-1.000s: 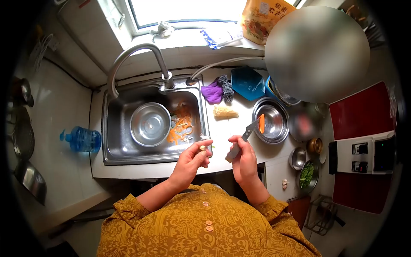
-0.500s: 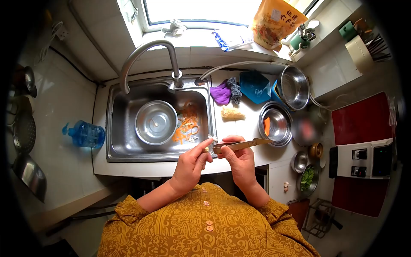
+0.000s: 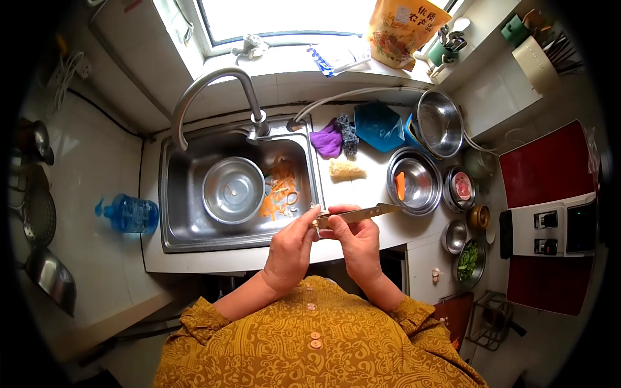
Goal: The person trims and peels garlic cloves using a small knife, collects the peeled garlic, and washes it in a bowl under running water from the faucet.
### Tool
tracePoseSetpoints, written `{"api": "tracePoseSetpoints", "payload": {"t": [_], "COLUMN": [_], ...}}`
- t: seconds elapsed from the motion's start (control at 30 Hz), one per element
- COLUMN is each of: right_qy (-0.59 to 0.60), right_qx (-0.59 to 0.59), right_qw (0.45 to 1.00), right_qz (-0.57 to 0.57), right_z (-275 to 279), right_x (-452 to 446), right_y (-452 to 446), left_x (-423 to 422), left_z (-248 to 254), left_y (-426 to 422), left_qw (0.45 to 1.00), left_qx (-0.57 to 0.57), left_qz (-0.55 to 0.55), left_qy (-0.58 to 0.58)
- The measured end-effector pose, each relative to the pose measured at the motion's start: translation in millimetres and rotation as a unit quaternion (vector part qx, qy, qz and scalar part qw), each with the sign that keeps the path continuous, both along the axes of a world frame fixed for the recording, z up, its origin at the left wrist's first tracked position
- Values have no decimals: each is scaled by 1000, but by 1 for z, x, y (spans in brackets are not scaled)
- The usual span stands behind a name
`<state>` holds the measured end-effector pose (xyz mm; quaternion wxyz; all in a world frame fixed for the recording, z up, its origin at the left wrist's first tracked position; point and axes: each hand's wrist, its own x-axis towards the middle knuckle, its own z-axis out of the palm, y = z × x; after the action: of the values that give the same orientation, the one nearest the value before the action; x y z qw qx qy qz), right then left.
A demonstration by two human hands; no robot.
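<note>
Over the sink's front edge, my right hand [image 3: 359,246] grips a small knife [image 3: 371,212] with rivets along it. One end of the knife points right and the other reaches my left hand [image 3: 291,249]. The fingers of my left hand are pinched around a small pale piece, which looks like a garlic clove [image 3: 316,226], touching the knife end. Just beyond my hands is the steel sink [image 3: 184,236]. It holds a metal bowl [image 3: 233,208] with a little water and orange and pale peelings [image 3: 280,192].
Right of the sink are a purple cloth [image 3: 326,141], a yellowish sponge [image 3: 347,169], a blue tray [image 3: 378,126] and steel bowls [image 3: 420,197], one with a carrot piece [image 3: 400,185]. Farther right are a bowl of greens [image 3: 467,264] and garlic [image 3: 436,275]. A faucet [image 3: 257,116] arches over the sink.
My hands have come closer together, and the knife end now meets the pale piece in my left fingers. The knife has tilted up slightly at its right end. The camera view has shifted a little.
</note>
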<state>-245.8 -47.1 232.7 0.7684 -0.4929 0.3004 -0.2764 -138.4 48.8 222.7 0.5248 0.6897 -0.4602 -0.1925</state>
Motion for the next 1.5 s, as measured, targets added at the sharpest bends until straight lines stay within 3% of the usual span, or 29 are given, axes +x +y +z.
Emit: {"api": "tracePoseSetpoints", "payload": {"t": [0.2, 0.5, 0.83, 0.93, 1.0, 1.03, 1.1, 1.13, 1.2, 1.33, 1.4, 1.47, 1.5], "right_qy": [-2, -4, -5, 3, 2, 1, -6, -8, -42, -51, 3, 40, 38], "right_qx": [5, 25, -71, -75, -79, -85, -86, -88, -65, -54, -156, -308, -296], "right_qw": [1000, 999, 996, 996, 996, 995, 994, 994, 995, 997, 988, 951, 954], "right_qz": [-5, -19, -51, -53, -50, -58, -67, -64, -60, -16, -1, -9, -10], "right_z": [-2, -6, -15, -13, -10, -9, -11, -10, -7, -3, -9, -8, -5], "right_x": [-3, -6, -2, -2, -4, -4, -3, -2, -3, -11, -12, -10, -8], "right_y": [0, -4, -6, -5, -6, -6, -6, -6, -5, -4, -10, -16, -16], "left_x": [-1, -4, -14, -18, -19, -16, -8, -7, -6, 0, 5, 9, 6], "left_z": [1, 0, -2, -1, 2, -1, -6, -6, -5, -2, -8, -9, 0], "left_y": [-4, -13, -18, -17, -18, -17, -15, -16, -16, -18, -13, -6, -7], "left_qw": [1000, 990, 994, 999, 984, 984, 884, 885, 804, 773, 797, 892, 908], "left_qx": [25, 3, 17, -1, 1, -1, -10, -13, -49, -80, -87, -31, -26], "left_qz": [-2, 9, 18, 9, -2, -3, -30, -28, -28, 30, 15, -51, -26], "left_qy": [6, -142, -103, -42, 179, 178, 467, 465, 591, 629, 598, 448, 418]}}
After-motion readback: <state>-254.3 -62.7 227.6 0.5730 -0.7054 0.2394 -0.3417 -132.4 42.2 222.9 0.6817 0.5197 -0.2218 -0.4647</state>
